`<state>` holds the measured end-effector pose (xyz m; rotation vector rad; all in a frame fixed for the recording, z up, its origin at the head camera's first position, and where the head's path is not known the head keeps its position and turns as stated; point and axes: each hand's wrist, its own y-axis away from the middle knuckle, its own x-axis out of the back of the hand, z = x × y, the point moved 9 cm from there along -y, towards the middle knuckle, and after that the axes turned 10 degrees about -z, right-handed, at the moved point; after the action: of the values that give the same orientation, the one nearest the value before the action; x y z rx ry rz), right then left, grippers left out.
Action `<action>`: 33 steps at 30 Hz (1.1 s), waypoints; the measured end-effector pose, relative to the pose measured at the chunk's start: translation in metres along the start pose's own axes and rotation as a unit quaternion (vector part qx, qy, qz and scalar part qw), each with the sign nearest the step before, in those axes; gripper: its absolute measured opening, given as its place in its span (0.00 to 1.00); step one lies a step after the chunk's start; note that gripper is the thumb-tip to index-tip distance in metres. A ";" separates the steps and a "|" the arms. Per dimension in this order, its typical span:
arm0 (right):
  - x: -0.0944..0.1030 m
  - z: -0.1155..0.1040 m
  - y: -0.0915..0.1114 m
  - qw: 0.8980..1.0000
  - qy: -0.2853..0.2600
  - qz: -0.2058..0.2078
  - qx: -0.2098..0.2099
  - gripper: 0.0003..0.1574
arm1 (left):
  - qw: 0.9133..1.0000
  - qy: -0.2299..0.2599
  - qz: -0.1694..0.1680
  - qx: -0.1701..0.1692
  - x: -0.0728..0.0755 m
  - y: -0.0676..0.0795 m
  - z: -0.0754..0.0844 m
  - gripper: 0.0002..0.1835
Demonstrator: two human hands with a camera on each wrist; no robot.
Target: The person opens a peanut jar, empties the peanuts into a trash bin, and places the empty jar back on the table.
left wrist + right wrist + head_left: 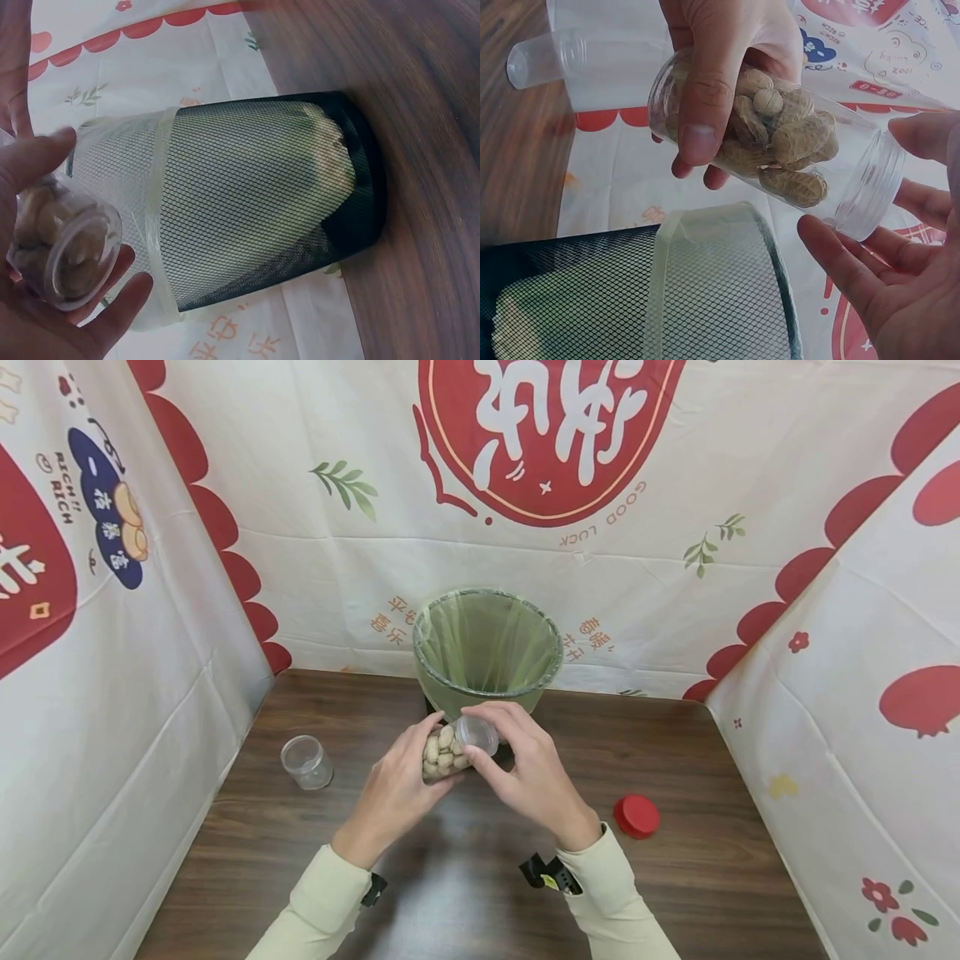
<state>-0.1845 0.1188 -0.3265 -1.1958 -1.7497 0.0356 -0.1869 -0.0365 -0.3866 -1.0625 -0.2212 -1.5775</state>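
Observation:
A clear plastic jar (444,753) partly filled with unshelled peanuts (802,139) is tilted on its side in front of the bin's rim. My left hand (397,785) grips the jar's body near its base, thumb across the side in the right wrist view. At the uncapped mouth, my right hand (528,768) holds the neck between thumb and fingers. The left wrist view shows the jar's base (79,259). Behind the hands stands a mesh waste bin (487,685) lined with a pale green bag, partly hidden by them in the head view.
Another clear jar (307,762), uncapped, stands on the left of the brown wooden table (450,893). Red lids (637,816), seemingly stacked, lie at the right. Printed white cloth (337,602) closes off the back and both sides.

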 end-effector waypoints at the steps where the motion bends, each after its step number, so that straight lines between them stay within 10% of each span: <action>1: 0.000 0.000 0.000 1.000 -0.001 0.001 0.000 0.26 | 1.000 0.000 0.002 -0.001 0.000 -0.001 0.000 0.46; 33: -0.002 0.027 0.003 0.992 -0.039 -0.069 -0.097 0.31 | 0.991 -0.106 0.075 -0.040 0.014 -0.004 0.014 0.38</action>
<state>-0.2017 0.1321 -0.3436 -1.2227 -1.9359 -0.1750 -0.1824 -0.0358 -0.3669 -1.2818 -0.2174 -1.3493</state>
